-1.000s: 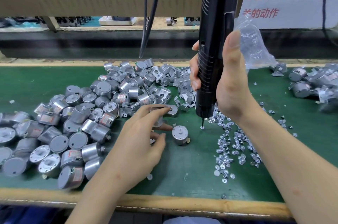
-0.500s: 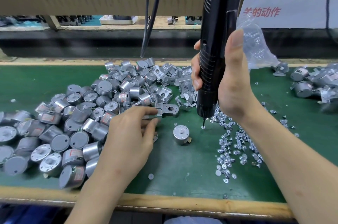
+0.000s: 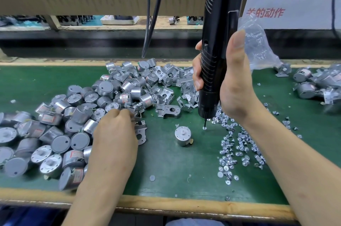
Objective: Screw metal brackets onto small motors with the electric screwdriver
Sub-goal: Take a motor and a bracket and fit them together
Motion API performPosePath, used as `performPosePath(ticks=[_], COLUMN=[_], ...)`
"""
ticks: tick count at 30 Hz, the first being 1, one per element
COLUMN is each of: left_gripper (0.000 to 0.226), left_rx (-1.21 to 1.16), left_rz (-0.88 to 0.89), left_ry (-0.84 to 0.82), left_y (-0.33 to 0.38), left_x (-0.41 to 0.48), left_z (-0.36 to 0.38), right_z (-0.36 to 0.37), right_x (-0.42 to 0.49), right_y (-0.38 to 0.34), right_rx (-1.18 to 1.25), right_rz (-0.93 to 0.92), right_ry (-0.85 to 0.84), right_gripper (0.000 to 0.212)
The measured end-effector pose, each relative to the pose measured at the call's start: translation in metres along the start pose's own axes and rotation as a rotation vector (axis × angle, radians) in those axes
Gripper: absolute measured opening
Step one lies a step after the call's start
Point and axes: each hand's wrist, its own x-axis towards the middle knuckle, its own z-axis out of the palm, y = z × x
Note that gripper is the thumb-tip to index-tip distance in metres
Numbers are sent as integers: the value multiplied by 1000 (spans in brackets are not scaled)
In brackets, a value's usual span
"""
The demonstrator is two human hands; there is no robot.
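While the right hand (image 3: 234, 85) wraps round the ribbed black plastic electric screwdriver (image 3: 219, 28), held upright with its bit on a flat-headed screw (image 3: 204, 128), the left hand (image 3: 114, 137) curls its fingers on a folded sheet-metal bracket (image 3: 141, 131). A shiny cylindrical motor (image 3: 182, 136) stands on the green mat (image 3: 166, 170) between them.

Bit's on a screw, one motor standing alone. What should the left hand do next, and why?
Probably the left hand should carry the bracket it pinches to the lone motor and seat it: the motor's top is bare, and the right hand holds the electric screwdriver with its bit on a screw alongside.
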Motion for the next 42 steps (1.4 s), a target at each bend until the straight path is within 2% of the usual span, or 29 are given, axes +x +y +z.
performPosePath(ticks=[1, 3, 6, 9, 11, 13, 15, 21, 28, 32, 36, 38, 40, 42], left_gripper=[4, 6, 3, 9, 14, 17, 16, 16, 14, 27, 40, 43, 48, 52], left_rx=[2, -9, -87, -280, -534, -821, -961, -950, -963, -956, -909, -915, -909, -879], left_rz=[-1, 6, 135, 190, 139, 41, 20, 167, 262, 316, 349, 335, 305, 288], left_ry=[13, 68, 262, 368, 324, 194, 126, -10, -146, -165, -161, -162, -172, -186], left_y=[-1, -3, 1, 5, 10, 20, 26, 29, 22, 20, 21, 21, 22, 21], left_x=[1, 1, -3, -6, -8, -12, -16, -21, -22, -24, -23, -24, -25, -25], left_z=[0, 1, -3, -3, -1, 3, 8, 18, 20, 20, 19, 20, 20, 20], right_z=[0, 0, 0, 0, 0, 1, 2, 1, -2, 2, 5, 5, 7, 10], right_x=[0, 0, 0, 0, 0, 0, 1, 3, 2, -1, -6, -9, -12, -13], right_y=[0, 0, 0, -1, -1, -1, -2, -5, -4, 0, 0, 2, 3, 3], right_rx=[-1, 0, 1, -6, -16, -21, 4, 71, 50, 67, 184, 263, 307, 312], right_rz=[0, -1, -5, -5, -5, -11, -15, 1, 71, 109, 181, 204, 207, 194], right_ry=[-1, -3, -10, -21, -23, -19, -19, -66, -115, -149, -197, -204, -184, -152], right_gripper=[77, 76, 74, 75, 76, 72, 64, 60, 72, 69, 78, 83, 76, 80])
